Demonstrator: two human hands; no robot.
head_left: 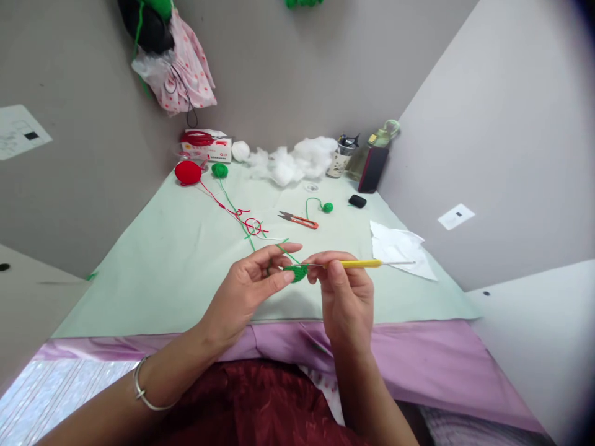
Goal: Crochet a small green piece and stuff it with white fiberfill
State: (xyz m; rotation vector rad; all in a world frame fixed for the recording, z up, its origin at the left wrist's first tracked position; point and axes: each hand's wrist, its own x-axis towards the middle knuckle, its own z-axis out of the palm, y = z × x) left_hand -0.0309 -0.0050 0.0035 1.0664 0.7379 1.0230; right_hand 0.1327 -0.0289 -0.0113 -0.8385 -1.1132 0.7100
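Between the thumb and fingers of my left hand [255,279] is a small green crochet piece [297,272]. Green yarn [289,253] runs over the raised index finger of that hand. My right hand [346,291] grips a crochet hook [357,264] by its yellow handle. The hook's metal tip points left and meets the crochet piece; whether a loop is on it is too small to tell. Both hands are above the near part of the table. Beyond them lie orange-handled thread snips [300,220] and a small green crocheted ball [328,207] with a yarn tail.
A red yarn ball [188,173] and green yarn ball [220,170] sit at the back left, their strands trailing forward. White stuffing [292,162] lies along the back wall. A bottle [383,136], a dark phone-like slab [373,169] and white paper [400,248] are on the right.
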